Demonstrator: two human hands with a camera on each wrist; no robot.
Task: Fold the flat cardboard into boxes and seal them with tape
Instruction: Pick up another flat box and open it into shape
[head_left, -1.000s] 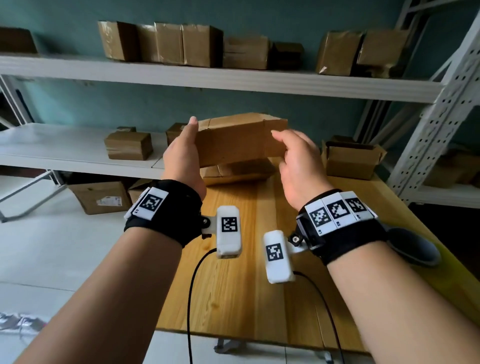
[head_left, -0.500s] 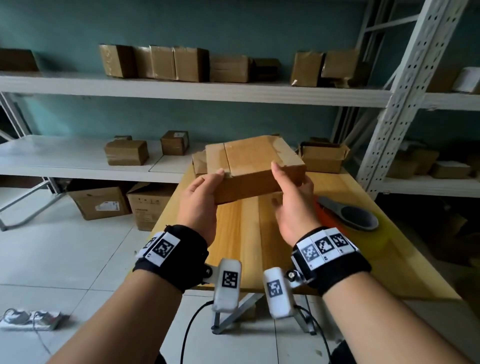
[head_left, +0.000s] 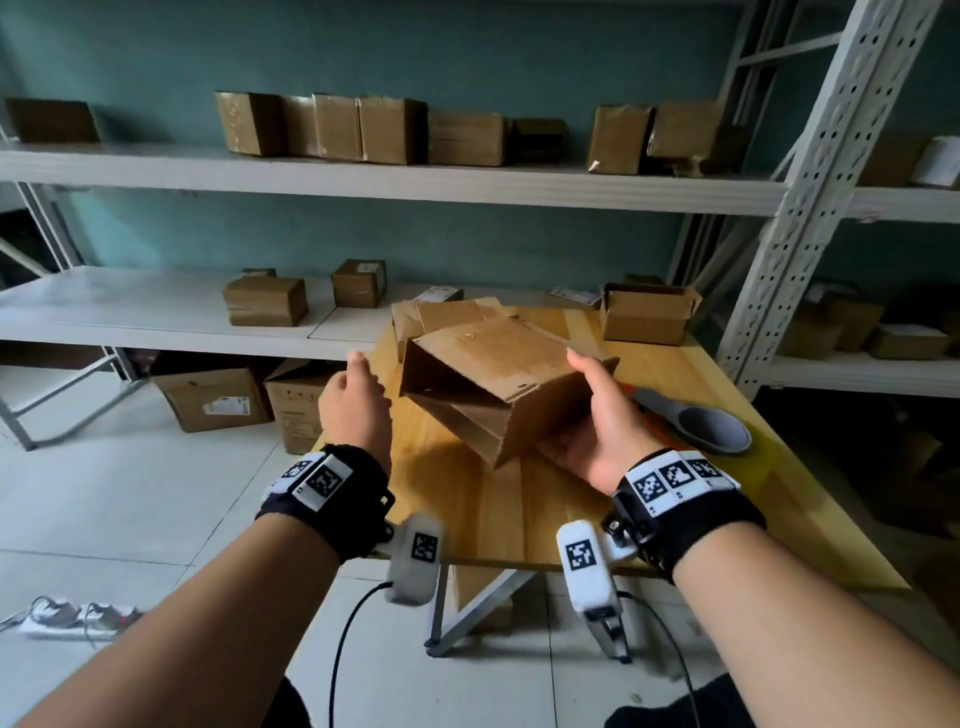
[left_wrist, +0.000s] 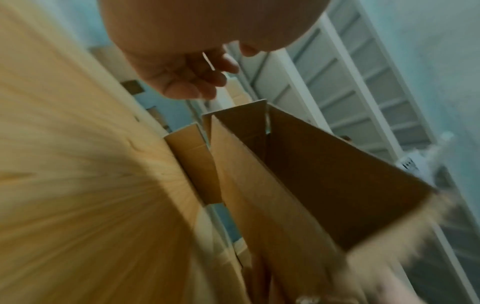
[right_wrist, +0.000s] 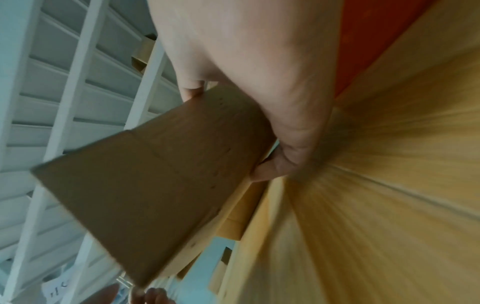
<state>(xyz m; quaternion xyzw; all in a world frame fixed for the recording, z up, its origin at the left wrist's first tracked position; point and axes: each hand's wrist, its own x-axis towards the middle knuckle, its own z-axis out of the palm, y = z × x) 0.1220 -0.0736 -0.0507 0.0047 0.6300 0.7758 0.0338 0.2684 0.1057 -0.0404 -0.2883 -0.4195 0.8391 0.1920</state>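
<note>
Right hand (head_left: 597, 426) had its fingers wrapped around the open box (head_left: 493, 379) above the desk (head_left: 519, 509); left hand (head_left: 353, 410) hung loose, fingers relaxed, touching nothing.

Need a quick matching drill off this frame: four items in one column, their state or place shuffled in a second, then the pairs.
Items
1. right hand
2. left hand
3. brown cardboard box opened into a tube
4. open-topped brown cardboard box

States
A. stands on the far right of the wooden table
B. off the cardboard, holding nothing
C. held above the table, open end facing left
D. holds the tube by its right end

Pairs: 1-D, 2-B, 3-C, 4-A
</note>
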